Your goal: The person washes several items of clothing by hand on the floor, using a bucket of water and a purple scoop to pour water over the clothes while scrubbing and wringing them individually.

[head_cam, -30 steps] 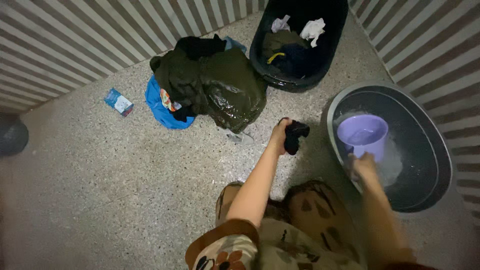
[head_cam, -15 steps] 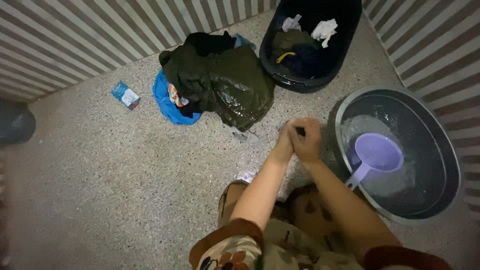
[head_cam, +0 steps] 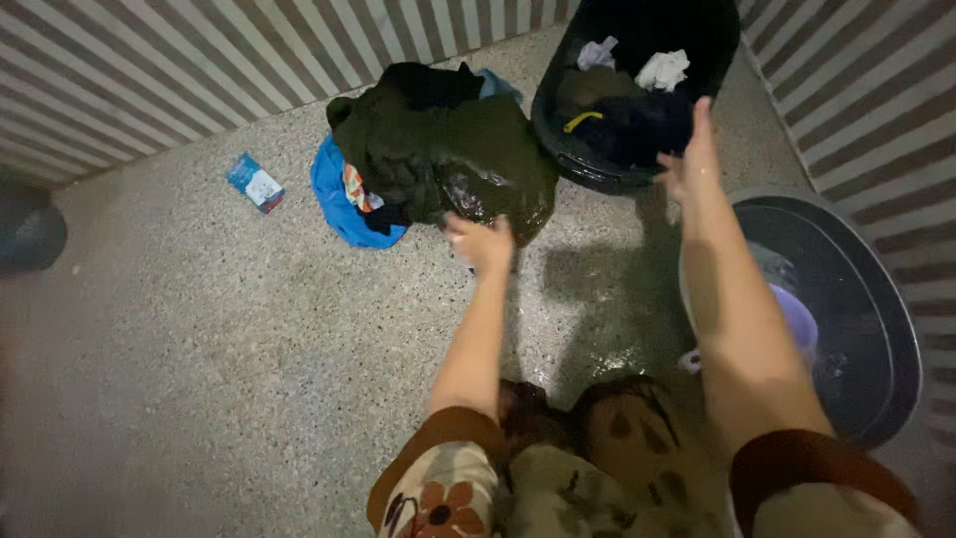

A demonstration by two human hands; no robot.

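View from above of a person crouching on a speckled floor (head_cam: 199, 349) between striped walls. At the far right stands a black basket (head_cam: 558, 149) holding dark clothes with two white pieces and a yellow strip on top. Near right, a grey metal basin (head_cam: 886, 329) holds water and a purple scoop (head_cam: 802, 319), partly hidden behind the right forearm. A heap of wet dark-green clothes (head_cam: 448, 159) lies on the floor left of the basket, over a blue cloth (head_cam: 334, 194); a small blue packet (head_cam: 256, 183) lies further left.

The left hand (head_cam: 480, 242) reaches to the near edge of the heap, fingers curled; whether it grips the cloth cannot be told. The right hand (head_cam: 692, 159) is raised over the basket's near rim, fingers spread and empty.

Half a second ago both hands were pressed together near the basin around a small dark item; now they are well apart, and that item is out of sight.
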